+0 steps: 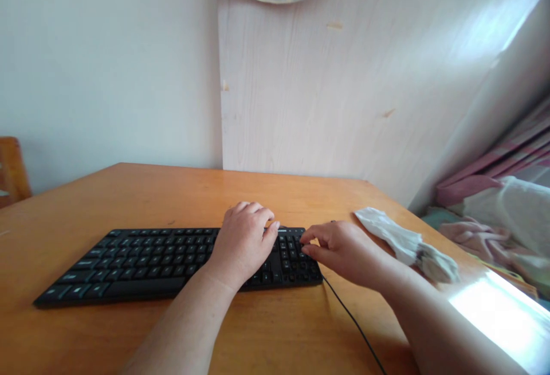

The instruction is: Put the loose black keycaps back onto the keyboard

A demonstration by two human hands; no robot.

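A black keyboard (146,263) lies on the wooden table, its number pad on the right. My left hand (246,234) is over its right-middle part, palm down, fingers bent towards the far edge and thumb apart from the index finger. I see nothing in it; its fingertips are partly hidden. At the right edge of the number pad, my right hand (339,246) has thumb and index finger close together against the keys. Whatever those fingertips pinch is too small to make out. Some spots in the pad's lower rows look like dark gaps.
A black cable (354,323) runs from beneath the keyboard towards the front edge. White crumpled cloth (389,229) and a greyish bundle (437,263) lie on the right side of the table (172,191). Bedding (507,220) is beyond; a wooden chair (14,168) stands left.
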